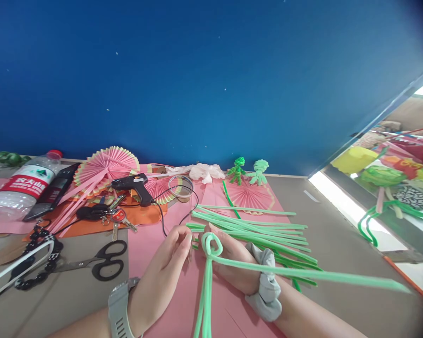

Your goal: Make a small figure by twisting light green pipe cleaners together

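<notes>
My right hand (229, 256) is closed on a bundle of light green pipe cleaners (206, 300). They are bent into a small loop at the top. Several strands hang down toward me, and one long strand stretches out to the right across my wrist. Just left of the loop is my left hand (171, 256), its fingers curled in and the thumb against them. Whatever may be between those fingers is hidden. Behind my right hand, more green pipe cleaners (257, 227) lie spread in a pile on pink paper (151, 277).
Left on the table are black-handled scissors (107, 260), keys (120, 218), a glue gun (136, 185) with its cord, a plastic bottle (26, 185) and pink paper fans (105, 171). Two small green pipe-cleaner figures (248, 171) stand near the blue panel (211, 84).
</notes>
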Motion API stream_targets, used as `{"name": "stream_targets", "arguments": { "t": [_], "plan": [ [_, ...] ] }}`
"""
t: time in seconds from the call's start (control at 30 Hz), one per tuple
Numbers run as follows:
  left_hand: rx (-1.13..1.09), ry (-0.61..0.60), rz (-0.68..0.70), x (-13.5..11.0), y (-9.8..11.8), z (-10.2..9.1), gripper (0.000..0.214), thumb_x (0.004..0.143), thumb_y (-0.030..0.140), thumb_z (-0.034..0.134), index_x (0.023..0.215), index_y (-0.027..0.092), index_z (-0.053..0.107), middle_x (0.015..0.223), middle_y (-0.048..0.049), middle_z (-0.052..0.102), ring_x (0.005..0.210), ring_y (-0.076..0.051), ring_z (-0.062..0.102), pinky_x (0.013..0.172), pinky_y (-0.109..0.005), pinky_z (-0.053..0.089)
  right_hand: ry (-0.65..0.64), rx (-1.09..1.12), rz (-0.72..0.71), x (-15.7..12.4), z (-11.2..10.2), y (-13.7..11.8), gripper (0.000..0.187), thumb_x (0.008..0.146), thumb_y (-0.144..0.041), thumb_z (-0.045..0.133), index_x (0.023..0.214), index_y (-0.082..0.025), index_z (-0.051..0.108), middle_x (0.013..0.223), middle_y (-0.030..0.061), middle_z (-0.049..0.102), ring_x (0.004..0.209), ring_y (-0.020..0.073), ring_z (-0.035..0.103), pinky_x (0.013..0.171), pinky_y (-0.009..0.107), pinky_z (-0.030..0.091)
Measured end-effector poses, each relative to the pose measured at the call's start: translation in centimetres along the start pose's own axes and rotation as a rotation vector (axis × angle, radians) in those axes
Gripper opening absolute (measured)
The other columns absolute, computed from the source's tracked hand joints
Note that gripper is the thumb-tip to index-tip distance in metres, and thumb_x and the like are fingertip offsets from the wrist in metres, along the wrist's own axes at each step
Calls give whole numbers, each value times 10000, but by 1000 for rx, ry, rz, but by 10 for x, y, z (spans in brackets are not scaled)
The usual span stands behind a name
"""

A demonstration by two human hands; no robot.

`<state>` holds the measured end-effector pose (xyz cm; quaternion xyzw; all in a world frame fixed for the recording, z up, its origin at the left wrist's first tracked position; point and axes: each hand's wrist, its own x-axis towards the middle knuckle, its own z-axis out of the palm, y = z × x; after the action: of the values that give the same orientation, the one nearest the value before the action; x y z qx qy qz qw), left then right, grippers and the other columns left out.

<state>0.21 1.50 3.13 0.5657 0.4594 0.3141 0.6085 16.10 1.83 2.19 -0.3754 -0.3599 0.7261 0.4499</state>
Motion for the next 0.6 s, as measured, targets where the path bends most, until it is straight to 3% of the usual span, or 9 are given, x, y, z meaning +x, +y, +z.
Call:
{"name": "stream_targets", "arguments": {
  "t": [0.17,0.3,0.4,0.5,0.6],
  "plan": [
    [-67,-194,-1,-3,3,4,236,843,377,462,992,209,534,925,-40,571,858,-180,502,794,-262,387,-17,10,-14,2,-1,-1,360,797,-485,510,607,-185,451,584,-35,408,515,100,330,525,243,307],
    [-105,-298,6,-4,1,8,233,854,388,434,909,183,529,787,-34,584,723,-165,549,710,-268,427,4,-8,-10,4,-3,1,348,802,-501,495,648,-191,458,583,-43,403,500,97,334,513,237,293],
    [-93,-234,-34,-5,-3,8,249,880,393,369,857,193,516,600,12,528,555,-135,524,598,-245,430,-5,-11,-14,2,-2,-1,347,803,-513,481,666,-195,462,585,-37,410,508,106,354,524,248,309],
    [-75,-154,-67,-5,-7,8,238,858,410,412,805,211,532,537,34,484,466,-119,466,525,-232,412,-19,-15,-34,1,-1,-2,328,796,-507,495,700,-194,469,629,-27,432,550,114,396,553,255,335],
    [-188,-109,-86,-3,-7,6,222,827,417,465,796,221,566,508,37,468,443,-126,433,499,-239,400,60,-51,-91,3,-2,0,263,795,-481,512,812,-223,467,651,-47,424,549,102,395,541,237,340]
  ]
}}
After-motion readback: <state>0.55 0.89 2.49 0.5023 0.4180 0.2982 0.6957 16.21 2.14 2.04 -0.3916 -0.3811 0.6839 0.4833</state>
